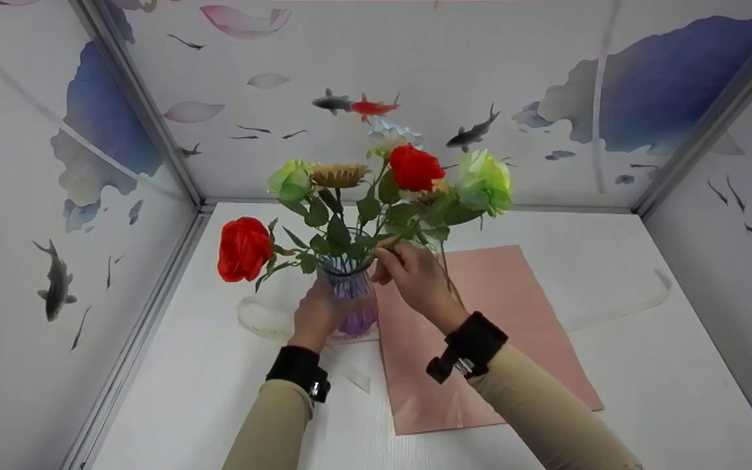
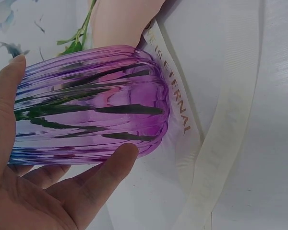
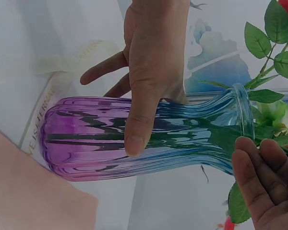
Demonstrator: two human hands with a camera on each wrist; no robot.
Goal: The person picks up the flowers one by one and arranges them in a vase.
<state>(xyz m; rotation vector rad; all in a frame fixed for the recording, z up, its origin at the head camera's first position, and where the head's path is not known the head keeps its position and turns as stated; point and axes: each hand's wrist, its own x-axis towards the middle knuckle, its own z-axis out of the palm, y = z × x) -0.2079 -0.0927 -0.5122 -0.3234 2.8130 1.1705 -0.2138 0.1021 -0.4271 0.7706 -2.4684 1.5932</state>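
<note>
My left hand (image 1: 318,312) grips the ribbed glass vase (image 1: 360,316), which stands upright and fades from blue at the mouth to purple at the base. In the right wrist view, the left thumb (image 3: 143,120) lies across the front of the glass. Dark green stems (image 2: 129,109) show through the vase wall. Close by the rim (image 3: 245,112), my right hand (image 1: 418,277) has its fingers bent and pinches a green flower stem. Above the mouth spread red roses (image 1: 416,168), green-white blooms (image 1: 484,183), a tan daisy-like flower (image 1: 339,175) and a pale blue-white flower (image 1: 392,135).
Pink wrapping paper (image 1: 493,391) lies flat on the white table (image 1: 663,391), right of the vase. A pale lettered ribbon (image 2: 225,120) curls beside the vase base, and another pale strip (image 1: 624,314) lies at the right. Printed panels (image 1: 532,39) stand around the table.
</note>
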